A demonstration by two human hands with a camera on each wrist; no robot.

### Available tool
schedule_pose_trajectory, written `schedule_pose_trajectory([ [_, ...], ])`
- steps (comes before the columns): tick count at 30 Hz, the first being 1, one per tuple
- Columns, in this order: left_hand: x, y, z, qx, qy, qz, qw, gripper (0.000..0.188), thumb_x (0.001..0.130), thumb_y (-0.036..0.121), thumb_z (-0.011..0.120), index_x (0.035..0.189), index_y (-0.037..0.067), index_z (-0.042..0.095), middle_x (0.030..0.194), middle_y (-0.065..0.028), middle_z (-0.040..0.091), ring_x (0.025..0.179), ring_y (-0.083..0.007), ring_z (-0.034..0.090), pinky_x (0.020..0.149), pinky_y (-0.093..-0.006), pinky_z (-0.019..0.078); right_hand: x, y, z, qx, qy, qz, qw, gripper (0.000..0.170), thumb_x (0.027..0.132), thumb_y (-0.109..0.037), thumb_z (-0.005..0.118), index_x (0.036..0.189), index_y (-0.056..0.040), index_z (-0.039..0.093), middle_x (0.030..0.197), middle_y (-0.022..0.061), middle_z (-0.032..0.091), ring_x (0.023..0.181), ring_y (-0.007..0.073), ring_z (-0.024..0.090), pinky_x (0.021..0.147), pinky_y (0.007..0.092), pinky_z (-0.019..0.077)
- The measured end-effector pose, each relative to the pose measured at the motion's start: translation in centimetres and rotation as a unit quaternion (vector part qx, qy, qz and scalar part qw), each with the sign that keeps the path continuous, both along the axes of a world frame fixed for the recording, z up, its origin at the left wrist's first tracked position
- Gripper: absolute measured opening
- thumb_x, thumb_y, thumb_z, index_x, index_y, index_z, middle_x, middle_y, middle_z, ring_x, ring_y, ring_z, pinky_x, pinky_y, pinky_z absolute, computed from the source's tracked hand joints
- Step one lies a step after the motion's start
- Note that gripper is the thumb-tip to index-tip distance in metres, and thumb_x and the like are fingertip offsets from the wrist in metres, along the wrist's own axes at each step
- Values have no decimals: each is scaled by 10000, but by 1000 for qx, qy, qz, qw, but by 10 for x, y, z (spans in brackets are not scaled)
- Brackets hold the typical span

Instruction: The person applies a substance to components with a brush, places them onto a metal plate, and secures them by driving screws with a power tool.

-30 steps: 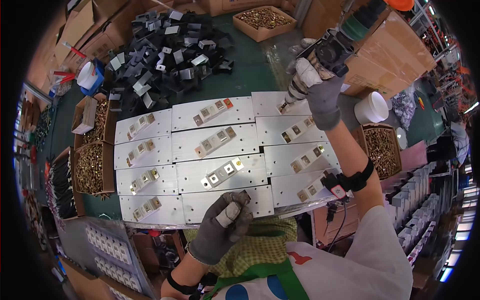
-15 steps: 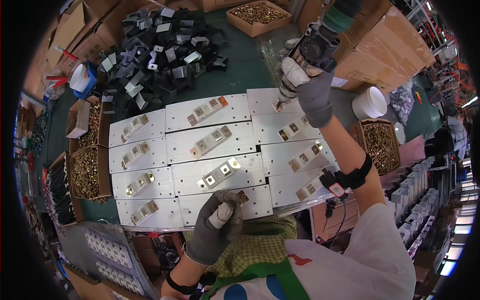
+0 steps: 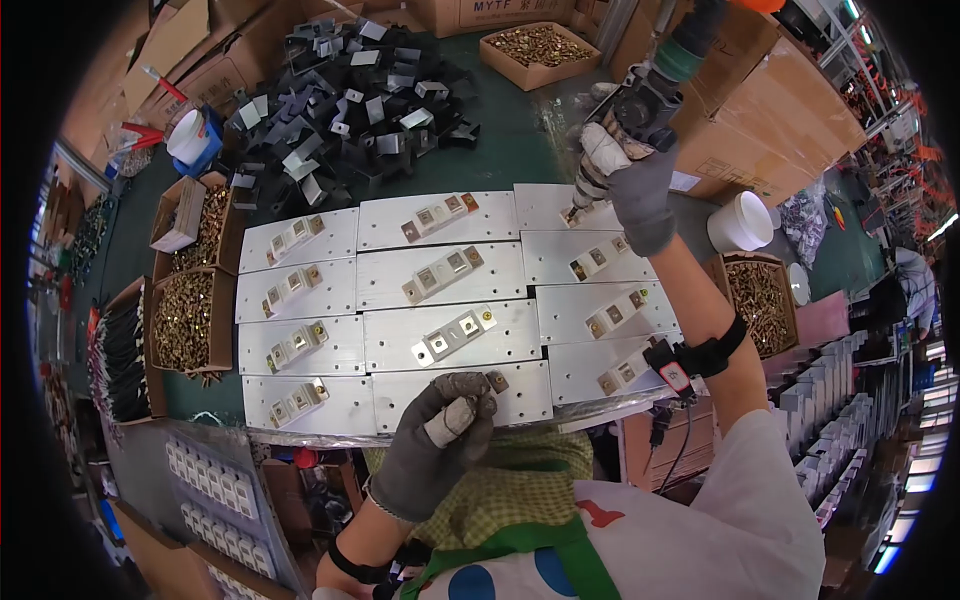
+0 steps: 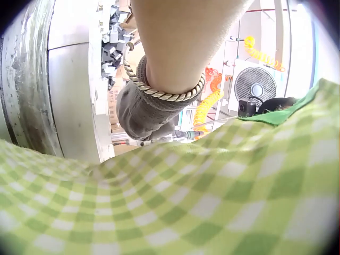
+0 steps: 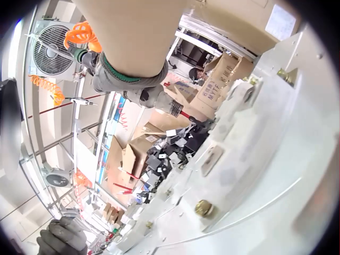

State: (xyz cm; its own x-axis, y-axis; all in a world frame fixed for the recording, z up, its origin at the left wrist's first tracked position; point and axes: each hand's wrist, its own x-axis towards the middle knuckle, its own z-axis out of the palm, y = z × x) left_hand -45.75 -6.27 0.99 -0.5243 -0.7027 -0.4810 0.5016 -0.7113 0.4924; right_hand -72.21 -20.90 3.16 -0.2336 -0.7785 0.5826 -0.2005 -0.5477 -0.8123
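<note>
My gloved right hand grips a power screwdriver, its handle partly wrapped in pale material. The bit points down at the terminal block on the far-right metal plate. The right wrist view shows the screwdriver's red-tipped end close to the work. My gloved left hand, with white wrapping on one digit, has its fingers curled over the near middle plate. Just beyond its fingertips shows the brownish end of a block. I cannot tell whether the left fingers hold something small.
Several more plates with white terminal blocks lie in rows. Behind them is a heap of dark brackets. Boxes of brass screws stand at left, back and right. A white bucket stands near the right box.
The head view has shifted slightly. My left fingers have drawn closer together near the block's end. The right hand keeps the screwdriver at the same far-right block.
</note>
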Motion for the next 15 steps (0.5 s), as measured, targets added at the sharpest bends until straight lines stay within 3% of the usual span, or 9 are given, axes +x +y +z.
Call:
schedule_pose_trajectory([
  [2, 6, 2, -7, -5, 36, -15, 999, 247, 802, 218, 628, 979, 81, 526, 796, -10, 501, 582, -99, 403, 498, -215, 336, 14, 12, 11, -17, -36, 10, 999, 359, 780, -56, 606, 1120, 6, 506, 896, 92, 604, 687, 152, 599, 621, 294, 514],
  [4, 13, 6, -15, 0, 62, -27, 998, 245, 816, 270, 612, 957, 91, 522, 757, 5, 466, 564, -90, 370, 489, -205, 315, 24, 40, 23, 5, -160, 193, 968, 447, 796, -102, 596, 1197, 0, 427, 986, 118, 561, 745, 196, 585, 620, 354, 517],
  [7, 13, 6, -16, 0, 76, -61, 995, 291, 848, 390, 554, 886, 107, 498, 667, 31, 377, 548, -70, 322, 472, -186, 272, 54, 84, 43, 22, -279, 427, 860, 544, 800, -151, 607, 1261, -25, 346, 1079, 135, 501, 814, 240, 560, 620, 419, 521],
  [10, 13, 10, -21, -18, 85, -61, 994, 339, 874, 398, 507, 869, 60, 485, 674, 5, 409, 554, -78, 331, 506, -207, 280, 93, 107, 47, -6, -257, 503, 825, 583, 778, -169, 652, 1257, -50, 342, 1087, 129, 489, 824, 239, 554, 634, 438, 526],
  [15, 20, 15, -26, -32, 90, -43, 995, 340, 890, 390, 487, 825, 57, 480, 641, 14, 391, 512, -67, 301, 476, -198, 256, 92, 114, 50, 34, -198, 531, 823, 591, 758, -168, 679, 1243, -63, 357, 1079, 112, 500, 818, 223, 560, 637, 429, 530],
])
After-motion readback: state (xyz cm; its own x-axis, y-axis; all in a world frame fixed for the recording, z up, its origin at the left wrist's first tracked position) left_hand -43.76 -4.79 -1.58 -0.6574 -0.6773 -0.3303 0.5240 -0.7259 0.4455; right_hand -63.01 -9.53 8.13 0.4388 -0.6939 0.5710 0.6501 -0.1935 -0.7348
